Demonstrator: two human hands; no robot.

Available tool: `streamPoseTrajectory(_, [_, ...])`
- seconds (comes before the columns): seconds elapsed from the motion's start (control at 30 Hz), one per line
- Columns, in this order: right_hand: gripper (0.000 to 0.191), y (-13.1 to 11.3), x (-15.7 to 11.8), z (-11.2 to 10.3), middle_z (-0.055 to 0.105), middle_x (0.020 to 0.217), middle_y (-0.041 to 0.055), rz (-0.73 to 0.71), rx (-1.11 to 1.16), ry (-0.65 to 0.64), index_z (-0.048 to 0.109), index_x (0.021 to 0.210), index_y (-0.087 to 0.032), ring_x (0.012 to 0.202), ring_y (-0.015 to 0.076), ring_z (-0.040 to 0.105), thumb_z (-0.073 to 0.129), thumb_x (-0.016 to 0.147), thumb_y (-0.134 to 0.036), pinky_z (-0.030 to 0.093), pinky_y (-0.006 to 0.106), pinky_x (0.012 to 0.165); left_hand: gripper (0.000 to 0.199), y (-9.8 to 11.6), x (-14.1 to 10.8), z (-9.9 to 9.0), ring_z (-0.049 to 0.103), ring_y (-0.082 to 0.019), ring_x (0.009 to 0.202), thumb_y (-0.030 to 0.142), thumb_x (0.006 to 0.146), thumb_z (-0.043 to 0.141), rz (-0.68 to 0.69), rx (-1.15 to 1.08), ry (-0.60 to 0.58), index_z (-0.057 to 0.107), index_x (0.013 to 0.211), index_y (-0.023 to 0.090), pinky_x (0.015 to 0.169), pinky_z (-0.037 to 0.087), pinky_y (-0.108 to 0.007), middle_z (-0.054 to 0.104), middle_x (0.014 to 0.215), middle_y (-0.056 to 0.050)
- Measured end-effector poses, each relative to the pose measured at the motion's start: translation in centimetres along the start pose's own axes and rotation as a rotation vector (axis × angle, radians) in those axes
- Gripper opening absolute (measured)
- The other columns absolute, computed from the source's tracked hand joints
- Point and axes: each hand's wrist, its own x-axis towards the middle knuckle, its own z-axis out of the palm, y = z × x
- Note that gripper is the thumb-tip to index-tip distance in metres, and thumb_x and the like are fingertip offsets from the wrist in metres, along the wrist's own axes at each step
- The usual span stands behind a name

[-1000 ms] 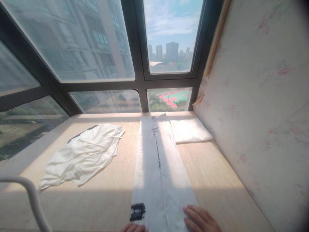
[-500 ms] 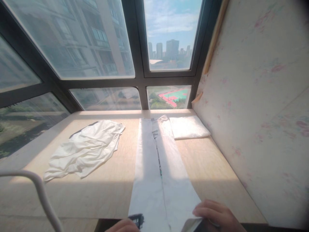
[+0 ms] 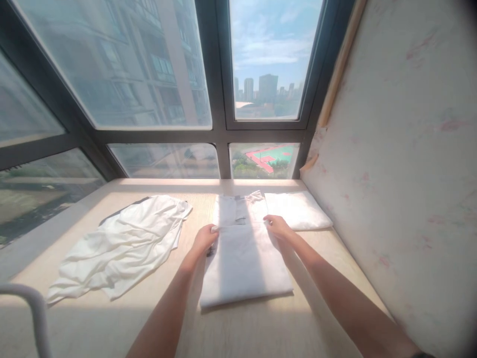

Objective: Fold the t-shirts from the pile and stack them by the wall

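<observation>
White trousers (image 3: pixel 246 268) lie on the wooden surface (image 3: pixel 238 333), doubled over so the lower part covers most of the upper part. The waist end shows beyond the fold, toward the window. My left hand (image 3: pixel 205 238) pinches the left corner of the folded-over edge, with a dark patch just under the fingers. At the right corner of that same edge, my right hand (image 3: pixel 276 226) is closed on the cloth. A flat folded white cloth (image 3: pixel 298 211) lies just right of the waist end.
A crumpled white garment (image 3: pixel 122 243) with a dark edge lies on the left. A grey-white curved tube (image 3: pixel 35 313) rises at the lower left. Dark window frames (image 3: pixel 219 136) stand behind the surface, and a flower-patterned wall (image 3: pixel 402 174) bounds the right side.
Both hands have moved forward from the near edge, carrying the lower end of the trousers up over the rest. The trousers are now folded, and the view has shifted slightly.
</observation>
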Motion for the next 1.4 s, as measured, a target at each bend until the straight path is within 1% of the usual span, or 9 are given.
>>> streamPoseTrajectory(0.1, [0.033, 1.9, 0.5, 2.3, 0.060, 0.131, 0.0100, -0.027, -0.049, -0.019, 0.060, 0.128, -0.019, 0.114, 0.0238, 0.061, 0.061, 0.097, -0.031, 0.052, 0.046, 0.099, 0.024, -1.6, -0.3, 0.6, 0.067, -0.024, 0.088, 0.022, 0.076, 0.055, 0.024, 0.105, 0.047, 0.070, 0.094, 0.018, 0.083, 0.053, -0.037, 0.073, 0.091, -0.008])
streamPoseTrajectory(0.23, [0.038, 3.3, -2.0, 4.7, 0.058, 0.137, 0.0157, -0.155, -0.177, 0.012, 0.060, 0.131, -0.015, 0.129, 0.0285, 0.052, 0.050, 0.094, -0.012, 0.041, 0.049, 0.113, 0.043, -1.1, -3.0, 1.6, 0.053, -0.032, 0.127, 0.025, 0.086, 0.050, 0.120, 0.203, 0.120, 0.061, 0.127, 0.014, 0.109, 0.039, -0.051, 0.061, 0.133, -0.018])
streamPoseTrajectory(0.37, [0.042, 3.3, -5.6, 7.4, 0.051, 0.148, 0.0151, -0.397, -0.344, -0.033, 0.057, 0.137, -0.016, 0.139, 0.0305, 0.044, 0.049, 0.096, -0.022, 0.042, 0.049, 0.113, 0.046, -0.5, -6.7, 4.3, 0.038, -0.036, 0.143, 0.036, 0.093, 0.054, 0.399, 0.442, 0.044, 0.057, 0.138, 0.024, 0.115, 0.030, -0.059, 0.047, 0.153, -0.012])
streamPoseTrajectory(0.5, [0.046, 3.3, -7.5, 9.1, 0.047, 0.152, 0.0168, -0.373, -0.443, -0.060, 0.054, 0.141, -0.014, 0.143, 0.0333, 0.040, 0.049, 0.097, -0.025, 0.039, 0.053, 0.114, 0.053, -1.5, -8.6, 6.5, 0.039, -0.038, 0.142, 0.040, 0.096, 0.052, 0.493, 0.676, -0.002, 0.049, 0.147, 0.027, 0.112, 0.032, -0.063, 0.042, 0.158, -0.012])
streamPoseTrajectory(0.63, [0.048, 3.2, -9.3, 8.9, 0.043, 0.156, 0.0148, -0.370, -0.457, -0.093, 0.052, 0.145, -0.014, 0.145, 0.0328, 0.038, 0.048, 0.098, -0.025, 0.037, 0.052, 0.116, 0.054, -2.0, -10.5, 6.9, 0.041, -0.037, 0.141, 0.041, 0.096, 0.051, 0.492, 0.732, 0.042, 0.048, 0.148, 0.028, 0.112, 0.031, -0.059, 0.041, 0.159, -0.010])
streamPoseTrajectory(0.9, [0.053, 1.4, -17.0, 7.2, 0.039, 0.159, 0.0122, -0.382, -0.432, -0.139, 0.050, 0.146, -0.018, 0.145, 0.0333, 0.037, 0.052, 0.093, -0.022, 0.039, 0.053, 0.115, 0.062, -0.3, -19.4, 7.0, 0.038, -0.036, 0.142, 0.045, 0.094, 0.052, 0.561, 0.839, 0.128, 0.042, 0.152, 0.027, 0.116, 0.019, -0.055, 0.038, 0.161, -0.011])
streamPoseTrajectory(1.03, [0.053, 0.5, -19.5, 6.5, 0.043, 0.157, 0.0126, -0.390, -0.393, -0.147, 0.051, 0.144, -0.019, 0.143, 0.0341, 0.040, 0.054, 0.091, -0.024, 0.042, 0.054, 0.112, 0.063, 0.0, -21.9, 6.6, 0.036, -0.035, 0.144, 0.044, 0.093, 0.054, 0.574, 0.858, 0.133, 0.042, 0.152, 0.028, 0.118, 0.014, -0.053, 0.040, 0.160, -0.010])
streamPoseTrajectory(1.17, [0.041, 0.9, -16.9, 6.0, 0.056, 0.144, 0.0126, -0.316, -0.311, -0.126, 0.057, 0.135, -0.020, 0.131, 0.0283, 0.053, 0.052, 0.095, -0.029, 0.048, 0.048, 0.107, 0.062, 0.2, -22.4, 6.4, 0.037, -0.034, 0.142, 0.042, 0.091, 0.056, 0.583, 0.845, 0.145, 0.046, 0.150, 0.028, 0.118, 0.014, -0.051, 0.043, 0.158, -0.009])
streamPoseTrajectory(1.4, [0.042, 1.9, -3.0, 7.9, 0.047, 0.150, 0.0217, -0.261, -0.435, -0.078, 0.055, 0.134, -0.010, 0.141, 0.0315, 0.041, 0.051, 0.094, -0.020, 0.038, 0.050, 0.115, 0.063, 0.5, -22.4, 6.5, 0.036, -0.033, 0.143, 0.038, 0.091, 0.056, 0.583, 0.846, 0.154, 0.044, 0.152, 0.027, 0.118, 0.012, -0.051, 0.043, 0.158, -0.009])
